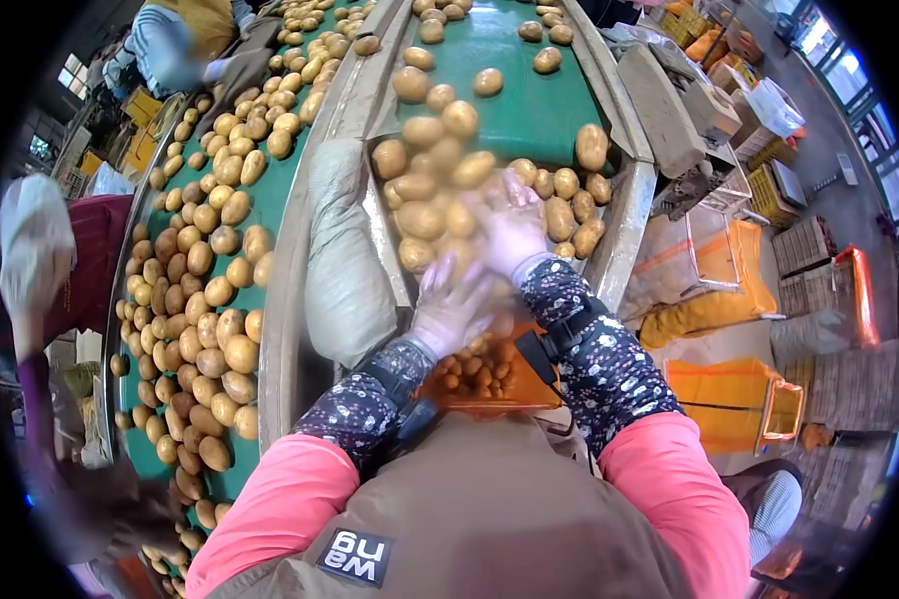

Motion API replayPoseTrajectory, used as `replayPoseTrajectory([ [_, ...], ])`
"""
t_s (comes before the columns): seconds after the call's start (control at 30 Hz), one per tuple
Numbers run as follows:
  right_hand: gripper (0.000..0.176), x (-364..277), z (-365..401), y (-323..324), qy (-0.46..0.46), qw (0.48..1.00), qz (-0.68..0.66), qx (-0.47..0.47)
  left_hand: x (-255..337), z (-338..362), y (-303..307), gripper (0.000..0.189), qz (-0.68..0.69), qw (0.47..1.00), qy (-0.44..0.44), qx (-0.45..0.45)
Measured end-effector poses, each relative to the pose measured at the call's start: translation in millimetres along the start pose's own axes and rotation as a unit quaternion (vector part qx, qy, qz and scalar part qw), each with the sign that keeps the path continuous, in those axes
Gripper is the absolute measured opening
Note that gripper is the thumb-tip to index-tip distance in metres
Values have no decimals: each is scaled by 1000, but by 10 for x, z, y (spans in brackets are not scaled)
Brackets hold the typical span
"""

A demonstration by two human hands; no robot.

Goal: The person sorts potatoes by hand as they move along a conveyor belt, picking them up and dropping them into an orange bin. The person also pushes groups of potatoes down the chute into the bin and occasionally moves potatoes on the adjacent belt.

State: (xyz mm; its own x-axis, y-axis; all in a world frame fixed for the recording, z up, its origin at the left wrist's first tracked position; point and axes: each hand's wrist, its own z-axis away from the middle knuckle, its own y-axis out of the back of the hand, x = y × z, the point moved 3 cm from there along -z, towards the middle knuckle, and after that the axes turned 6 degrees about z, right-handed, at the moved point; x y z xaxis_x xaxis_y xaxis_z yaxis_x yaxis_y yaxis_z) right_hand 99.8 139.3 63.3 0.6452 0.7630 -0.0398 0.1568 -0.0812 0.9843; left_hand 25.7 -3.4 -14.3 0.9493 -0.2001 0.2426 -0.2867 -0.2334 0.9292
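Note:
Both my hands wear thin, pale gloves, at the lower end of a green belt. My left hand lies with fingers spread, just below a pile of potatoes and above an orange mesh bag. Fingers apart, my right hand reaches against the potatoes at the belt's end; motion blurs its edges. Neither hand grips a potato that I can see. Smaller-looking potatoes show inside the bag below my wrists. More potatoes rest to the right of my right hand.
A wider green belt full of potatoes runs along the left, past a wooden rail. A grey padded roll covers the chute's left edge. Other people stand at the left. Orange mesh bags on frames and crates line the right.

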Motion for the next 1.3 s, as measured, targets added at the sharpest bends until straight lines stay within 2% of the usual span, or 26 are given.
replayPoseTrajectory([
  [0.07,46,-52,-54,220,-13,984,-82,-156,24,68,-48,64,1,1000,-23,-17],
  [0.1,44,-134,-66,167,1,970,-165,-179,33,86,-68,63,2,999,-35,-26],
  [0.13,41,-263,-74,74,15,947,-248,-202,111,3,7,61,24,988,-9,-152],
  [0.2,35,-571,-33,1,113,970,-195,-87,252,-127,138,58,63,915,40,-396],
  [0.23,31,-775,37,-2,192,979,-51,52,196,-82,19,56,105,931,41,-348],
  [0.27,36,-875,-17,-202,126,992,-12,12,104,38,-268,55,146,943,39,-297],
  [0.3,36,-916,-27,-370,123,992,-17,10,14,158,-513,53,188,951,36,-245],
  [0.37,36,-945,-32,-603,121,992,-30,3,-66,257,-573,32,82,990,-53,-102],
  [0.4,39,-913,-22,-501,120,989,-75,-40,-98,270,-595,31,67,988,-28,-139],
  [0.5,44,-754,16,-240,124,973,-185,-52,-122,43,-471,55,40,914,61,-398],
  [0.6,44,-553,161,-202,81,942,-314,89,43,-238,-21,63,0,922,3,-388],
  [0.63,47,-365,126,-85,72,908,-408,67,28,-254,-24,64,-5,947,-37,-319],
  [0.7,50,148,98,568,36,928,-345,138,-52,-207,-65,67,-15,977,-115,-177],
  [0.73,51,402,85,901,52,863,-435,250,-59,-246,-86,72,-2,977,-109,-184],
  [0.8,56,1020,194,1636,92,845,-286,443,-26,-305,-23,74,0,976,-100,-196],
  [0.83,59,1325,263,1992,85,815,-201,536,-17,-296,25,75,-2,974,-92,-206],
  [0.87,61,1452,430,2461,28,765,-135,629,-11,-300,52,75,-2,972,-92,-216],
  [0.9,63,1840,481,2800,-87,756,-65,646,-10,-311,71,74,-3,970,-92,-226],
  [0.93,65,2227,532,3135,-204,739,-1,643,-7,-309,78,74,-4,967,-92,-236],
  [1.0,66,2839,585,3373,-421,748,183,480,1,-333,83,74,-4,970,-91,-227],
  [1.07,62,3252,507,3205,-274,807,255,456,17,-374,103,74,-6,968,-92,-232],
  [1.1,61,3121,456,3006,-137,828,247,485,14,-359,150,74,-9,965,-90,-245],
  [1.13,60,2925,313,2672,-124,891,77,430,10,-343,166,74,-11,962,-88,-259],
  [1.17,59,2726,178,2328,-134,911,-95,378,5,-336,145,74,-10,964,-91,-251],
  [1.27,49,1436,-53,1592,-40,976,-146,154,-51,-339,85,75,-9,968,-101,-231],
  [1.3,46,1270,-147,1167,28,981,-151,118,-56,-332,67,75,-6,970,-101,-221],
])
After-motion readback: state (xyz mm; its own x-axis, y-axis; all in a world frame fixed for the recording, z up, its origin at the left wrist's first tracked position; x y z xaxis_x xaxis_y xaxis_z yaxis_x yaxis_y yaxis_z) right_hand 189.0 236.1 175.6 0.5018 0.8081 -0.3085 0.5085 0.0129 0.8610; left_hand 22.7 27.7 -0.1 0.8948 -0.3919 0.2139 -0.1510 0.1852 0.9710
